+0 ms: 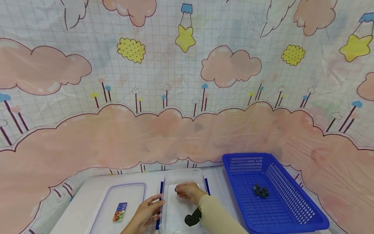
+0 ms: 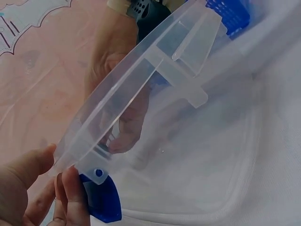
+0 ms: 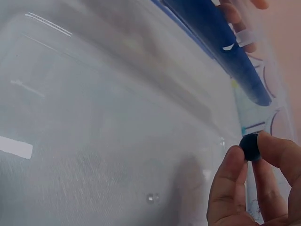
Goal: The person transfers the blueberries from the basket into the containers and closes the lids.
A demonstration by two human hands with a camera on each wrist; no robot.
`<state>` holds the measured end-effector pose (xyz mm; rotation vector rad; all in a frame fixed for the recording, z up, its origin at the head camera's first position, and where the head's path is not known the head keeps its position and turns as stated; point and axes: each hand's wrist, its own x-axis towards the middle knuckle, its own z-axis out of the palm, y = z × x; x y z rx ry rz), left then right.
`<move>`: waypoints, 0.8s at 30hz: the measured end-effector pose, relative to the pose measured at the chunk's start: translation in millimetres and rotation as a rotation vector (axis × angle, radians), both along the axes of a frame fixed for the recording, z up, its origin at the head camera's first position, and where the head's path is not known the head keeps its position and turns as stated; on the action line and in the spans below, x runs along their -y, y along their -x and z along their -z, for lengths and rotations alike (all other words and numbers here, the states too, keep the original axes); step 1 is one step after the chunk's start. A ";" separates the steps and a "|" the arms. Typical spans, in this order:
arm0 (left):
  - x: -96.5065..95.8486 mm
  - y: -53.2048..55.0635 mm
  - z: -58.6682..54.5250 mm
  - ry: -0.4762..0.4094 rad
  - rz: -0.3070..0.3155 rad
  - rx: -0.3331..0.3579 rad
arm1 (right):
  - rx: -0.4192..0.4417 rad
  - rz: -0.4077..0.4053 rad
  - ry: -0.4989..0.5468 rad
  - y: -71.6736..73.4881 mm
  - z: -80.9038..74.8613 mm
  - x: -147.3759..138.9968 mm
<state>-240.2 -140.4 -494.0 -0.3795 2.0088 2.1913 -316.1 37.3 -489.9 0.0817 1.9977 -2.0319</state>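
My right hand [image 1: 190, 192] is over the clear plastic box [image 1: 182, 174]. Between thumb and fingertips it pinches a small, round, dark blueberry [image 3: 250, 147]. At the box's left side, my left hand [image 1: 146, 212] holds the wall, thumb and fingers on either side of the edge in the left wrist view. Its fingers touch a blue latch [image 2: 101, 200]. To the right, a blue plastic basket [image 1: 292, 187] holds a small cluster of blueberries [image 1: 261, 191]. The right wrist view shows the box's pale floor without any berry on it.
Left of the box lies a clear lid [image 1: 132, 191] with a purplish rim and a colourful label [image 1: 120, 212]. A dark wrist device [image 1: 193, 217] is strapped to the right arm. A patterned cloth [image 1: 163, 136] hangs behind the white table [image 1: 79, 198].
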 end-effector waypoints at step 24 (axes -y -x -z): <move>-0.1 -4.1 2.1 -0.023 0.019 -0.030 | 0.049 0.069 -0.102 1.1 12.0 5.1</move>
